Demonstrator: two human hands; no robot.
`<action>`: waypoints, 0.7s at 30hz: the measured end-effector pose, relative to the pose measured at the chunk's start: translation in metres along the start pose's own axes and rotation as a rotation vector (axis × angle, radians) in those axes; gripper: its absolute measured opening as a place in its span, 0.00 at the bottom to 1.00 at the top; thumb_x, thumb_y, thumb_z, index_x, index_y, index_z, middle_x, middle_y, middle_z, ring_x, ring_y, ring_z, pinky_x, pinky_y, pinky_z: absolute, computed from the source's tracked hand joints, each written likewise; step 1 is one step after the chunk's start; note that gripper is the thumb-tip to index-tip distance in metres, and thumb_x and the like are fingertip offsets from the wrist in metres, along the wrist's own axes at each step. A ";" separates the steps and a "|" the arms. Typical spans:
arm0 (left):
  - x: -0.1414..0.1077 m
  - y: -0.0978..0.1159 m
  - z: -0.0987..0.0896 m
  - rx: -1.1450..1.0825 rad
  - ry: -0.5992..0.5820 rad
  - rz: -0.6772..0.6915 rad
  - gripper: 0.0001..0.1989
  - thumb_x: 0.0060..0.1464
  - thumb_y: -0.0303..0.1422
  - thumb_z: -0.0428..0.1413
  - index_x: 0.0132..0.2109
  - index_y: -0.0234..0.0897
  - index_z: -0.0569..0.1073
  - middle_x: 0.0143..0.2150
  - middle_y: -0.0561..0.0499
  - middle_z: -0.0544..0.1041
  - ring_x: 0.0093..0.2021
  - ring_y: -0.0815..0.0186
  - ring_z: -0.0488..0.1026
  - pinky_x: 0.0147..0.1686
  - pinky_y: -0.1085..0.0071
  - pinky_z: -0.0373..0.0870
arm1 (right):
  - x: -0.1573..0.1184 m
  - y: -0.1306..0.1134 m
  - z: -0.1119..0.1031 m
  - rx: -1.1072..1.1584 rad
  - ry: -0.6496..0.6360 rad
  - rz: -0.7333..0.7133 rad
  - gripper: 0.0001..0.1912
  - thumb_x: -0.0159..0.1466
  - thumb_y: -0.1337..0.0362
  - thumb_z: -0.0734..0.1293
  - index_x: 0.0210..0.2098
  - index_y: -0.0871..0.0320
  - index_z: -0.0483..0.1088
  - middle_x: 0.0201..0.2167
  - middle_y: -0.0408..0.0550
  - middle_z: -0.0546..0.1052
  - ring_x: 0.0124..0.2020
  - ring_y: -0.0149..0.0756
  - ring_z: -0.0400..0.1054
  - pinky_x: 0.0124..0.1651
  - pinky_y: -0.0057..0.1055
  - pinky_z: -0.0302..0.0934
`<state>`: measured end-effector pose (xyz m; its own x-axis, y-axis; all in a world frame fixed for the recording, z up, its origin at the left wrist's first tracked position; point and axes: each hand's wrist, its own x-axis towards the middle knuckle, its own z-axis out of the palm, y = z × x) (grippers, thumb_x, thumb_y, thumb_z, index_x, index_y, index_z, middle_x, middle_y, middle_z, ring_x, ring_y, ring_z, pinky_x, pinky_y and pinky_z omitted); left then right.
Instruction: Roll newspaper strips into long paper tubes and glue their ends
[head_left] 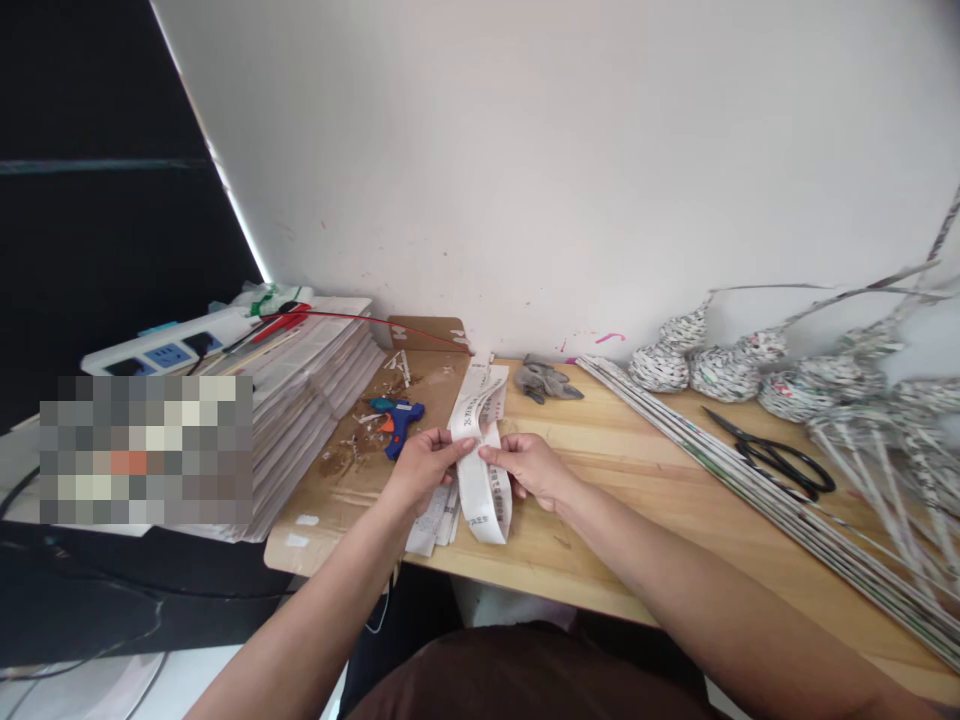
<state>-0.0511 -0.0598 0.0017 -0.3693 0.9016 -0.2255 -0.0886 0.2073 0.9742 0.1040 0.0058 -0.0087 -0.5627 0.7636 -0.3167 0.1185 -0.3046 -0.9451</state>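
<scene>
A long white paper strip (pixel 474 490) with printed characters is curved into a loop between my hands, above the table's front part. My left hand (pixel 431 465) pinches the strip at its left side, thumb on top. From the right, my right hand (pixel 531 468) grips the same strip, its thumb tip close to the left thumb. Under and behind the loop lie more flat paper strips (pixel 427 528), partly covered by the hands. A blue glue gun (pixel 405 428) rests on the cardboard just beyond my left hand.
Stacked newspapers (pixel 300 420) stand at the left, with a white power strip (pixel 169 348) on top. Brown cardboard (pixel 345 500) covers the table's left part. Grey gloves (pixel 546 380) lie near the wall. At right are rolled paper sticks (pixel 697 455), black scissors (pixel 772 455) and several woven paper gourds (pixel 724 373).
</scene>
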 end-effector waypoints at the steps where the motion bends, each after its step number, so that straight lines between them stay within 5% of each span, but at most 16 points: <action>1: 0.002 0.000 -0.003 0.008 0.016 0.008 0.20 0.36 0.42 0.67 0.30 0.33 0.70 0.22 0.56 0.70 0.17 0.77 0.61 0.14 0.81 0.52 | 0.001 0.000 -0.001 0.010 -0.010 -0.004 0.17 0.54 0.53 0.71 0.24 0.59 0.65 0.14 0.38 0.68 0.09 0.21 0.53 0.09 0.21 0.43; 9: 0.019 -0.001 -0.019 0.112 0.166 0.128 0.20 0.38 0.44 0.65 0.28 0.38 0.65 0.18 0.59 0.66 0.15 0.74 0.59 0.14 0.78 0.51 | -0.003 -0.007 -0.008 -0.054 -0.202 0.106 0.13 0.53 0.64 0.71 0.37 0.59 0.69 0.18 0.39 0.72 0.11 0.22 0.58 0.09 0.18 0.41; 14: 0.027 0.001 -0.032 0.542 0.173 0.345 0.16 0.42 0.43 0.63 0.27 0.37 0.67 0.20 0.57 0.69 0.19 0.70 0.66 0.21 0.75 0.59 | -0.010 -0.013 -0.011 -0.096 -0.417 0.241 0.11 0.50 0.70 0.69 0.34 0.60 0.68 0.15 0.38 0.71 0.11 0.24 0.63 0.08 0.16 0.40; 17: 0.025 0.003 -0.037 0.574 0.090 0.271 0.16 0.42 0.44 0.62 0.28 0.37 0.67 0.21 0.55 0.71 0.20 0.69 0.67 0.20 0.75 0.59 | -0.012 -0.014 -0.013 0.040 -0.558 0.258 0.10 0.50 0.68 0.69 0.32 0.62 0.68 0.15 0.40 0.71 0.11 0.24 0.63 0.08 0.16 0.41; 21: 0.016 0.010 -0.036 0.438 0.065 0.114 0.19 0.47 0.49 0.57 0.36 0.37 0.69 0.27 0.52 0.74 0.22 0.67 0.70 0.18 0.75 0.60 | -0.013 -0.016 -0.017 0.234 -0.628 0.226 0.18 0.53 0.65 0.71 0.43 0.63 0.69 0.16 0.38 0.69 0.13 0.23 0.63 0.12 0.16 0.46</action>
<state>-0.0913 -0.0572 0.0075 -0.4123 0.9052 -0.1031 0.3503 0.2621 0.8992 0.1237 0.0102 0.0096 -0.9189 0.2159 -0.3303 0.1490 -0.5851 -0.7971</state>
